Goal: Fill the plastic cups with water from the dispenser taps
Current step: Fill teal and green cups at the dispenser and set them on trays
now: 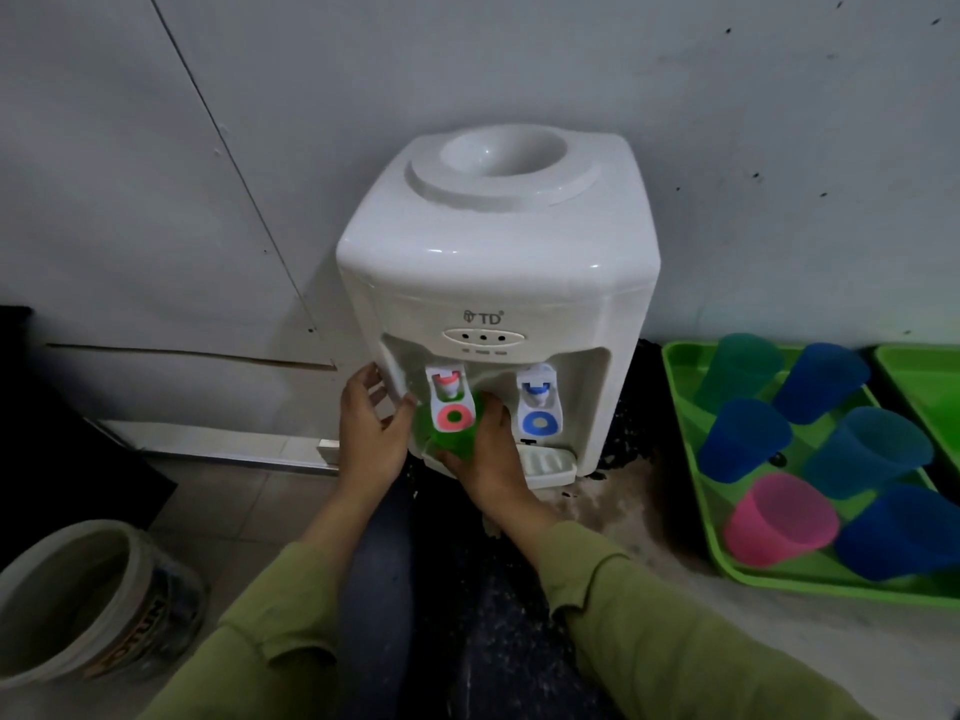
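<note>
A grey-white wall (727, 148) fills the upper half of the frame, speckled with dark marks at upper right and crossed by panel seams at upper left. Below it lies a pale tiled floor (234, 491), stained dark around the base of the dispenser (493, 252), which stands white at the centre against the wall. At right, a green tray (683, 374) sits on the floor and holds six cups: one teal, four blue, one pink. The edge of a second tray (924, 376) shows at far right. A worn bucket (145, 631) stands at lower left.

Both arms, in olive sleeves, reach up from the bottom edge. The hands are apart. The right hand (491, 459) is wrapped round the green cup (452, 439), which is held under the red tap (451, 402), left of the blue tap (539, 407) and above the drip tray (545, 465). The left hand (371, 423) rests with loosely spread fingers on the dispenser's left front edge, its thumb just beside the cup. Whether water runs cannot be told.
</note>
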`<state>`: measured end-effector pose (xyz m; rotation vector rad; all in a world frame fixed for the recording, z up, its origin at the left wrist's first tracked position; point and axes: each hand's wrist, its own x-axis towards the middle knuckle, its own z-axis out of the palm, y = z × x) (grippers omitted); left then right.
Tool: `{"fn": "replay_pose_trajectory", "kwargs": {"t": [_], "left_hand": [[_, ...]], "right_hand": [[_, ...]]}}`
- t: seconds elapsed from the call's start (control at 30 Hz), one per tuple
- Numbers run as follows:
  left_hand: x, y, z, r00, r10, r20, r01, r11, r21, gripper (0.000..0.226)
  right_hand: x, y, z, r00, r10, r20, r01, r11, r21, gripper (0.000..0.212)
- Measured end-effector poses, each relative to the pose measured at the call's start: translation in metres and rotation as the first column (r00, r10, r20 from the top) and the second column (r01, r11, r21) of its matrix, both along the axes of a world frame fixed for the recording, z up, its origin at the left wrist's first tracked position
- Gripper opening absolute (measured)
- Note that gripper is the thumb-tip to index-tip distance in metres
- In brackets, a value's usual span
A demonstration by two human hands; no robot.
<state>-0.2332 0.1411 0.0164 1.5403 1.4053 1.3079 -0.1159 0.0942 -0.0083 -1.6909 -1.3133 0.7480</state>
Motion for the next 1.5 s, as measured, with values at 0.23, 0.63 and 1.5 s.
{"fn": "replay_pose_trajectory", "kwargs": {"t": [0.23, 0.63, 1.5], "left_hand": [[0.003, -0.003, -0.002, 1.0, 0.011, 0.005, -0.011, 1.0, 0.001, 0.052], [-0.004, -0.035, -0.035, 0.985, -0.095, -0.144, 0.076, 0.989, -0.13, 0.06], [0.003, -0.004, -0.04, 0.944, -0.267, -0.194, 0.234, 0.956, -0.179, 0.067]], "right_hand": [[-0.002, -0.017, 0.008, 0.99, 0.023, -0.14, -0.027, 0.999, -0.027, 0.072], [0.029, -0.025, 0.033, 0.91, 0.121, 0.396, -0.084, 0.991, -0.109, 0.028], [0.024, -0.016, 0.088, 0.996, 0.02, 0.09, 0.012, 0.94, -0.341, 0.025]]}}
